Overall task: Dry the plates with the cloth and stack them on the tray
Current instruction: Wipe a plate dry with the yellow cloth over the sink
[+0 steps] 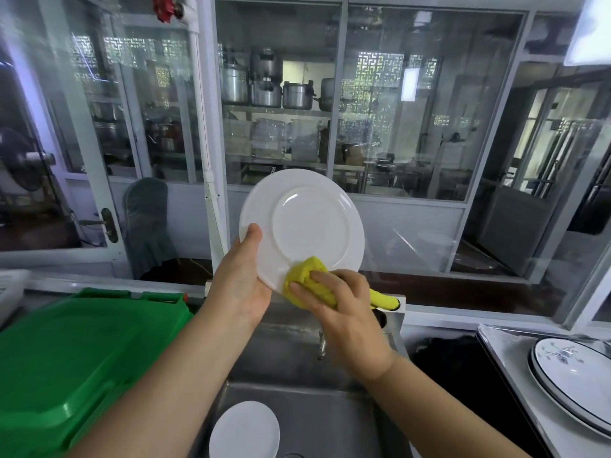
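Left hand [243, 285] grips white plate [309, 223] by its lower-left rim, held up tilted over the sink [330, 424], underside facing camera. Right hand [347, 312] pinches bunched yellow cloth [305, 276] against the plate's bottom edge. Another plate [244, 431] lies in sink; patterned plates [575, 375] stacked on tray [502, 345] right.

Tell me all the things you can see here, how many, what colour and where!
white plate: one, white, held up over the sink, its underside facing the camera
cloth: one, yellow, pressed on the held plate's lower edge
plate in sink: one, white, lying at the bottom of the sink
sink: one, steel, bottom middle
patterned plates: a stack, white with dark rims, on the tray at right; count unclear
tray: one, pale, far right
green bin lid: one, green, left
metal pots: several, silver, on shelves behind the glass
left hand: grips the held plate's rim
right hand: grips the cloth
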